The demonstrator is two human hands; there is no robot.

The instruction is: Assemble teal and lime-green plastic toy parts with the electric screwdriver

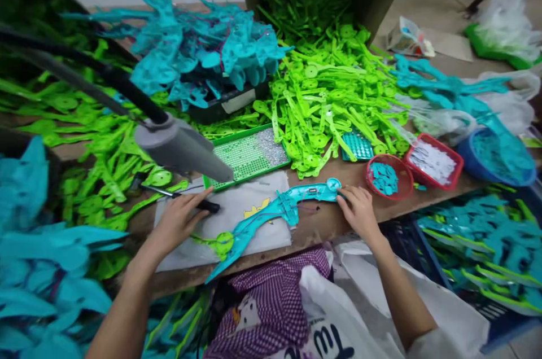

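A long, curved turquoise plastic part (258, 222) with a round disc end lies aslant near the bench's front edge. A thin dark pink strand crosses it, and a small metal piece, perhaps a spring, sits in its right arm. My right hand (358, 209) has its thumb and fingertips closed at the part's right end, beside the disc. On the left, my left hand (180, 223) is around the black handle of a hammer (208, 206), whose head points left. A bright green part with a round disc (223, 245) lies under the turquoise part's lower left.
A green tray (237, 158) holds small metal pieces. Red bowls (400, 192) and a blue basin (466, 158) hold small parts at right. Green parts (322, 99) and turquoise parts (182, 48) are heaped behind. A grey, tapered tool (178, 147) hangs over the left side.
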